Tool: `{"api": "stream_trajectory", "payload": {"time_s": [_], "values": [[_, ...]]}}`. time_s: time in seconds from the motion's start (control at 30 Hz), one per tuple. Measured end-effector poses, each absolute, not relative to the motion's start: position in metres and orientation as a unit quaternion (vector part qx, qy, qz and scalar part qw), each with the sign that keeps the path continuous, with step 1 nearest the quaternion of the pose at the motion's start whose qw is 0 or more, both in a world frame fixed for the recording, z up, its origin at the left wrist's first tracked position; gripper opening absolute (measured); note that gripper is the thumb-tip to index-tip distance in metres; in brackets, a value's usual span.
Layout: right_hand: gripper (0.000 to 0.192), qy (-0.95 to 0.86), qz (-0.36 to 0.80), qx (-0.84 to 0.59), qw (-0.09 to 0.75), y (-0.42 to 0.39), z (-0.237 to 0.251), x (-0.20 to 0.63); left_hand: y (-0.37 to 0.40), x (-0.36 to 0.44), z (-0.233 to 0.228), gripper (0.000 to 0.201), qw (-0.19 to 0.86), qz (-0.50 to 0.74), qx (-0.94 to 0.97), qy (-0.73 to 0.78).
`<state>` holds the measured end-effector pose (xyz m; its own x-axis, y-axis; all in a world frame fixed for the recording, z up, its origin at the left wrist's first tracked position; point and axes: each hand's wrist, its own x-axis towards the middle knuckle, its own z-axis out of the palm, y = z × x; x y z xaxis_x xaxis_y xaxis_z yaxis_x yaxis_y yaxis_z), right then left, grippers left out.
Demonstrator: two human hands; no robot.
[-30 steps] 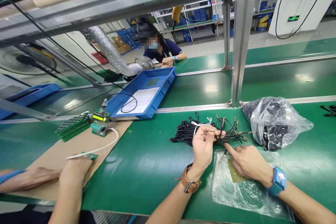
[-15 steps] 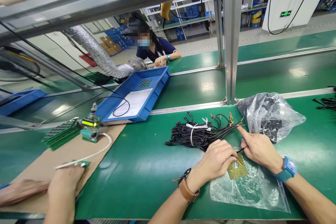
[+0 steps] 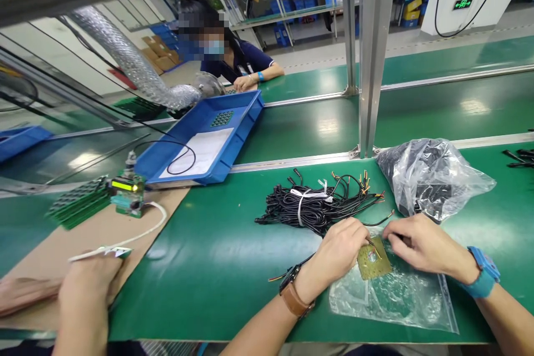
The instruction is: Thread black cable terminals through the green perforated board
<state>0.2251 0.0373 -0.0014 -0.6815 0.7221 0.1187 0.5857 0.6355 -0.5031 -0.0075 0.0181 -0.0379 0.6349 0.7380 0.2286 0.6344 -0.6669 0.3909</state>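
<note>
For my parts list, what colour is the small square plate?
The square plate is olive-yellow, clearest in the head view.

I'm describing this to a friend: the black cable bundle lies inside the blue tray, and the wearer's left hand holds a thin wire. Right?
Not quite: the black cable bundle lies on the green table, outside the blue tray, as the head view shows. The wearer's left hand does hold a thin wire.

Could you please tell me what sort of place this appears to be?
It looks like an electronics assembly workshop: a bundle of black cables lies on a long green workbench, green circuit boards are stacked at the left, and a co-worker sits across the benches.
</note>
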Motion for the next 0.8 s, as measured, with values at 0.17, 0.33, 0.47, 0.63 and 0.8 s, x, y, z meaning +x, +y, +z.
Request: {"api": "stream_trajectory", "payload": {"time_s": [0.17, 0.33, 0.47, 0.63, 0.8], "values": [[0.029, -0.889, 0.129, -0.433, 0.074, 0.044, -0.019, 0.222, 0.017, -0.006, -0.035, 0.017, 0.109, 0.164, 0.899, 0.391], [0.029, -0.888, 0.175, -0.410, 0.113, 0.043, -0.013, 0.224, 0.014, -0.007, -0.034, 0.018, 0.082, 0.134, 0.908, 0.389], [0.026, -0.913, 0.248, -0.305, 0.111, 0.035, -0.005, 0.221, 0.012, -0.007, -0.033, 0.019, 0.069, 0.095, 0.915, 0.387], [0.023, -0.932, 0.198, -0.300, 0.045, 0.032, -0.011, 0.215, 0.012, -0.008, -0.026, 0.016, 0.084, 0.079, 0.915, 0.387], [0.023, -0.934, 0.179, -0.307, 0.036, 0.030, -0.015, 0.215, 0.012, -0.012, -0.019, 0.016, 0.084, 0.077, 0.906, 0.407]]}}
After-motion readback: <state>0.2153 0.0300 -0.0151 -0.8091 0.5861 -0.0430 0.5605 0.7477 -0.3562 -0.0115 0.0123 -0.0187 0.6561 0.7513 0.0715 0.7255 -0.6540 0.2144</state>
